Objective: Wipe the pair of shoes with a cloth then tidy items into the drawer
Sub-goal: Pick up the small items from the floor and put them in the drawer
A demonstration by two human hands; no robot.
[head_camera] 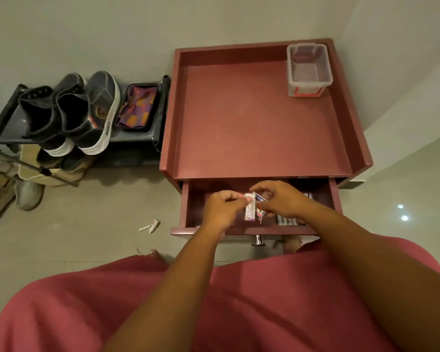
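Note:
Both hands are inside the pulled-out drawer (334, 199) of a reddish-brown cabinet. My left hand (220, 208) pinches a small white packet (249, 208) that stands upright. My right hand (280, 199) pinches a smaller packet with red and blue print (260, 199) right beside it. More small packs (288, 221) lie in the drawer under my right wrist. The pair of dark shoes with white soles (87, 113) stands on a black rack at the left. A folded purple and orange cloth (137, 106) lies on the rack beside the shoes.
A see-through plastic box (309, 69) stands at the far right corner of the cabinet top (252, 118). A small white item (150, 226) lies on the floor left of the drawer. Beige shoes (8, 194) sit under the rack. The drawer knob (258, 240) points towards me.

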